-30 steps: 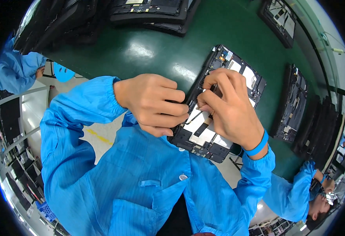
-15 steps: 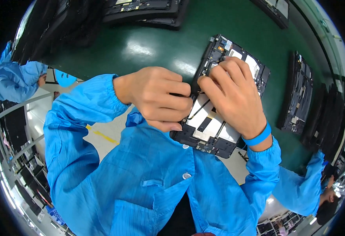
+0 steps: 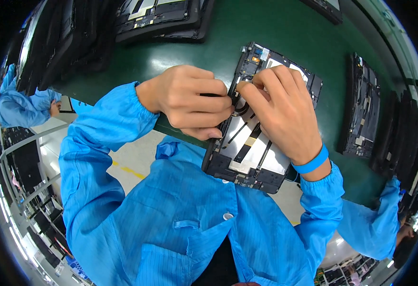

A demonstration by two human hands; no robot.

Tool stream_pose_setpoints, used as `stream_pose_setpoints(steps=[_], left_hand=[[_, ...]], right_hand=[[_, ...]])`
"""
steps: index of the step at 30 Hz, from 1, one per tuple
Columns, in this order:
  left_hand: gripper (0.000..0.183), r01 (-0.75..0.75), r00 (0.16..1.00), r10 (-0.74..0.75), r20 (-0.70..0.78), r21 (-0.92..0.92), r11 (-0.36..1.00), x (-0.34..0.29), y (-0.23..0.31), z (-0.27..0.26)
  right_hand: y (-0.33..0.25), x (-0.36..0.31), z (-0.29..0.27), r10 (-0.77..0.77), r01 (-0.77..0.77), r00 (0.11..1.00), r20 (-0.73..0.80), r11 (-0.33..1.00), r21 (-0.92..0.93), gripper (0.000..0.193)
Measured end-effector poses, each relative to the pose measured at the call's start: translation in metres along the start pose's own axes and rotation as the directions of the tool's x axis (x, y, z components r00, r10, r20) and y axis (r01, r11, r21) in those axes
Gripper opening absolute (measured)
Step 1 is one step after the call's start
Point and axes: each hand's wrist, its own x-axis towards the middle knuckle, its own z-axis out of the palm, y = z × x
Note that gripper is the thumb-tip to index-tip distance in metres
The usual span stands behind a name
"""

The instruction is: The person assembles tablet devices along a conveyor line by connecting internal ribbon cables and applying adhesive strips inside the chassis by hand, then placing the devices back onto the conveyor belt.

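Note:
An opened tablet (image 3: 278,159) lies tilted at the table's near edge, its black frame, white battery panels and dark ribbon cables exposed. My left hand (image 3: 190,102) is closed at its left edge, fingers curled and thumb lying lower along the frame. Over the upper middle of the tablet bends my right hand (image 3: 282,109), with a blue wristband (image 3: 312,162); its thumb and forefinger come together near the same left edge. Between the two hands a black cable (image 3: 241,110) curves. The fingertips' contact is mostly hidden, so what either hand pinches cannot be made out.
Another opened device (image 3: 363,109) rests on the green table (image 3: 171,59) at the right, beside a row of dark panels (image 3: 397,133). Stacked opened devices (image 3: 161,14) and dark panels (image 3: 70,43) fill the far left. Co-workers' blue sleeves show at left (image 3: 20,107) and right (image 3: 371,224).
The view has shifted slightly. My right thumb and forefinger have drawn nearer the tablet's left edge, and more of the curved black cable shows between my hands. My left hand stays curled there.

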Motion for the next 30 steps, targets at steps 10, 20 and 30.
stream_pose_setpoints(steps=[10, 20, 30], left_hand=[[0.043, -0.051, 0.996, 0.054, 0.069, -0.054, 0.997, 0.001, -0.001, -0.002], [0.029, -0.215, 0.971, 0.227, 0.079, -0.13, 0.968, 0.008, -0.027, 0.002], [0.023, -0.033, 0.999, 0.032, -0.004, -0.11, 0.993, 0.009, -0.032, 0.004]], right_hand=[[0.002, -0.001, 0.002, 0.022, -0.022, 1.0, -0.006, 1.0, 0.016, 0.019], [0.005, -0.001, 0.002, 0.065, -0.064, 0.998, -0.012, 0.998, 0.025, 0.021], [0.011, -0.001, 0.008, 0.159, -0.152, 0.987, -0.035, 0.976, 0.157, 0.027]])
